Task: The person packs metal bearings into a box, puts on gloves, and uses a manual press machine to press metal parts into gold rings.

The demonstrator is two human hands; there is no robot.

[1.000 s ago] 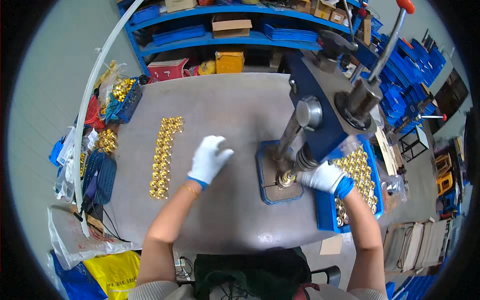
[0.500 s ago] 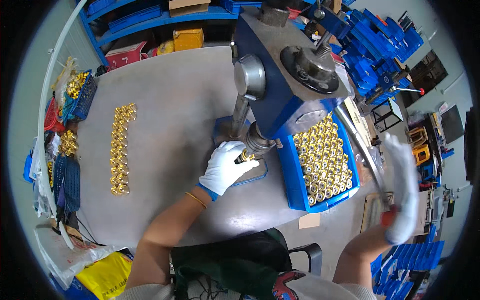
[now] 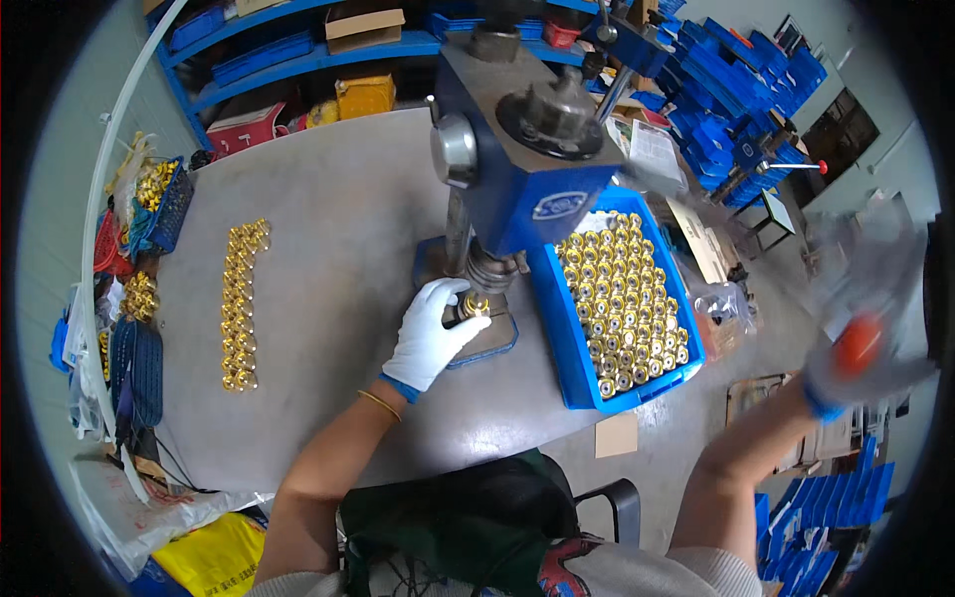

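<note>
My left hand [image 3: 426, 336], in a white glove, curls its fingers and thumb around a small round brass fitting [image 3: 477, 305]. That fitting stands on the base of a blue arbor press [image 3: 512, 164], right under the ram [image 3: 490, 271]. Far to the right, my right hand [image 3: 890, 373], also gloved, is smeared by motion beside the red-orange knob [image 3: 858, 345] of the press lever. Its fingers cannot be made out. A blue bin [image 3: 559, 348] full of similar brass fittings [image 3: 622, 298] stands to the right of the press.
A column of brass fittings [image 3: 238, 308] lies on the grey table [image 3: 328, 259] at left. Baskets [image 3: 169, 209] with more brass parts sit along the left edge. Blue shelving [image 3: 318, 66] stands behind. Stacked blue bins [image 3: 716, 99] fill the far right.
My right hand and the lever knob have swung outward and upward to the right. The fitting now stands upright beneath the ram, with my left hand still around it. The view has shifted slightly.
</note>
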